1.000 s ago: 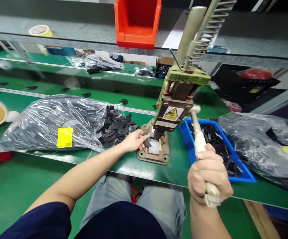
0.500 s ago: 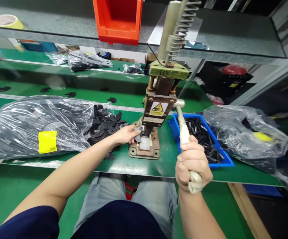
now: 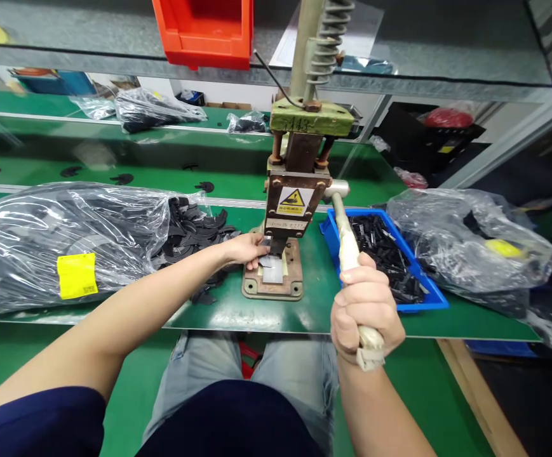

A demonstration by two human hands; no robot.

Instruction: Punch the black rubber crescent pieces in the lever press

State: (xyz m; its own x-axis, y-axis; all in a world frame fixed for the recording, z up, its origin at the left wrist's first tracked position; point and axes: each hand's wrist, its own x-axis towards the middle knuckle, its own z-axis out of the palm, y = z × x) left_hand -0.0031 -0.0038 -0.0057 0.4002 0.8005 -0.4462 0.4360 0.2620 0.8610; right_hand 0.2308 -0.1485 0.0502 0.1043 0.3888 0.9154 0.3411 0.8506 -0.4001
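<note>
My left hand (image 3: 248, 249) is at the press's base, fingertips closed on a small thin curved piece (image 3: 265, 261), mostly hidden by them. That piece lies near a pale plate (image 3: 272, 273) on the base, just under the ram (image 3: 278, 245) of the hand press (image 3: 289, 202). With fingers wrapped round it, my right hand (image 3: 367, 308) grips the press's lever (image 3: 347, 244), whose handle is wound with whitish tape. To the left of the base is a pile of curved black pieces (image 3: 187, 231), spilling from a clear plastic bag (image 3: 114, 219).
Right of the press sits a blue tray (image 3: 428, 295) of small black parts, with another plastic bag (image 3: 471, 235) beyond it. An orange bin (image 3: 209, 51) stands on the overhead shelf (image 3: 89, 60). Several black pieces lie on the green surface (image 3: 161, 174) behind.
The curved piece, tilted up in my left fingers before, is now lower and flatter, at the plate under the ram. My right hand still grips the lever. The view has shifted slightly.
</note>
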